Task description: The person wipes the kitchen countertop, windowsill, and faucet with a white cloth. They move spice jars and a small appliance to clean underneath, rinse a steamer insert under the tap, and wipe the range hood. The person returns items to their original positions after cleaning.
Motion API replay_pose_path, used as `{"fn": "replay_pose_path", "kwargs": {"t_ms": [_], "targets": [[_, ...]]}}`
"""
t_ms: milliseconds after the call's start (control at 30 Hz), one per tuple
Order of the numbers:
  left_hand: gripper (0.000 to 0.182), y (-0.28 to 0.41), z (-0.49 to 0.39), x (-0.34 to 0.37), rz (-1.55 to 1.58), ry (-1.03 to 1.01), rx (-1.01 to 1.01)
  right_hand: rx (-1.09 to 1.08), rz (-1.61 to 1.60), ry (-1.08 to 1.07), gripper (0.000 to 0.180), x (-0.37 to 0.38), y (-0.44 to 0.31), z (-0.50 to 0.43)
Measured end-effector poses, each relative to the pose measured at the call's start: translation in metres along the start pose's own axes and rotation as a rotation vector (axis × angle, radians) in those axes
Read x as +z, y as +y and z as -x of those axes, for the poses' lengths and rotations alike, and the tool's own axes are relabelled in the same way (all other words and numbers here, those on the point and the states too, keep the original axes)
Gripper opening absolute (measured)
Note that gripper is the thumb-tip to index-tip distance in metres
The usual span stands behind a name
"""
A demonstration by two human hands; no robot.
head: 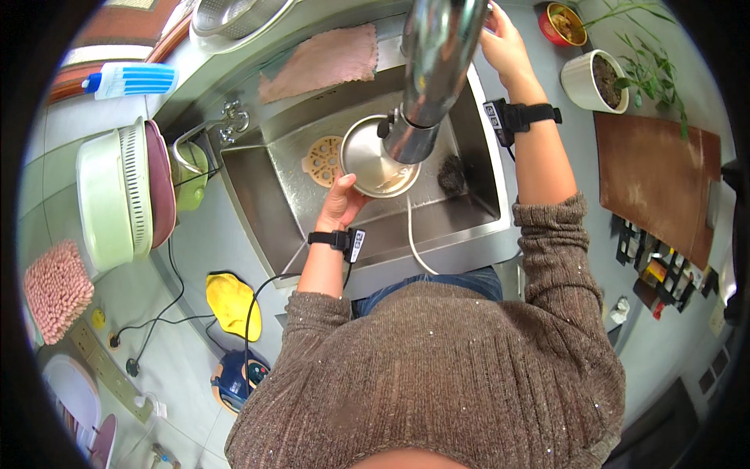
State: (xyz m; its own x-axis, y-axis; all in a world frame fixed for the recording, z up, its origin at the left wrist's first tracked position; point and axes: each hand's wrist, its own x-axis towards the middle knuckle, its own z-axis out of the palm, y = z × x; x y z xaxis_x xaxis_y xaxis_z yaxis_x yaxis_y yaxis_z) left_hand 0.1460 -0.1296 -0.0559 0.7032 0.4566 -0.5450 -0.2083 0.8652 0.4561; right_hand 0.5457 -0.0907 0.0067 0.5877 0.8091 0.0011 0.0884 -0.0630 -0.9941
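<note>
My left hand point(343, 202) grips the rim of a round stainless steel bowl point(378, 158), which is held over a steel sink point(287, 199). Some cloudy liquid shows in the bowl. Above the bowl, a large shiny metal faucet point(439, 70) looms close to the camera and covers part of it. My right hand point(505, 50) is raised at the faucet's upper right; its fingertips are partly hidden behind the metal, so its grip cannot be told. A beige drain cover point(323, 161) and a dark scouring pad point(451, 174) lie on the sink's floor.
A pink cloth point(328, 64) lies behind the sink, near a wall tap point(234, 120). Stacked basins point(108, 199) and a yellow cloth point(233, 305) are at left. On the right are a white plant pot point(595, 81), a red bowl point(562, 24) and a brown cutting board point(653, 176).
</note>
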Motion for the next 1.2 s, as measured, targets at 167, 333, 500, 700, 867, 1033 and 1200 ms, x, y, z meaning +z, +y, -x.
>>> {"fn": "replay_pose_path", "kwargs": {"t_ms": [167, 333, 500, 700, 867, 1033, 1200], "targets": [[0.092, 0.004, 0.039, -0.022, 0.107, 0.476, -0.089, -0.066, 0.402, -0.036, 0.028, -0.012, 0.024, 0.001], [0.082, 0.009, 0.083, -0.042, 0.173, 0.654, -0.069, -0.158, 0.287, 0.176, 0.053, 0.052, 0.107, 0.076], [0.080, 0.004, 0.124, -0.060, 0.301, 0.735, -0.063, 0.520, 0.781, -0.750, 0.034, 0.173, 0.186, 0.176], [0.076, 0.003, 0.151, -0.065, 0.411, 0.666, -0.004, 0.816, 0.790, -0.445, 0.043, 0.240, 0.207, 0.192], [0.080, 0.004, 0.159, -0.075, 0.365, 0.612, -0.019, 0.723, 0.573, -0.397, 0.039, 0.254, 0.200, 0.193], [0.078, 0.007, 0.160, -0.078, 0.351, 0.555, -0.050, -0.274, 0.613, -0.266, 0.012, 0.221, 0.107, 0.181], [0.080, 0.013, 0.158, -0.066, 0.293, 0.558, -0.064, -0.841, 0.959, -0.409, 0.010, 0.163, 0.064, 0.172]]}}
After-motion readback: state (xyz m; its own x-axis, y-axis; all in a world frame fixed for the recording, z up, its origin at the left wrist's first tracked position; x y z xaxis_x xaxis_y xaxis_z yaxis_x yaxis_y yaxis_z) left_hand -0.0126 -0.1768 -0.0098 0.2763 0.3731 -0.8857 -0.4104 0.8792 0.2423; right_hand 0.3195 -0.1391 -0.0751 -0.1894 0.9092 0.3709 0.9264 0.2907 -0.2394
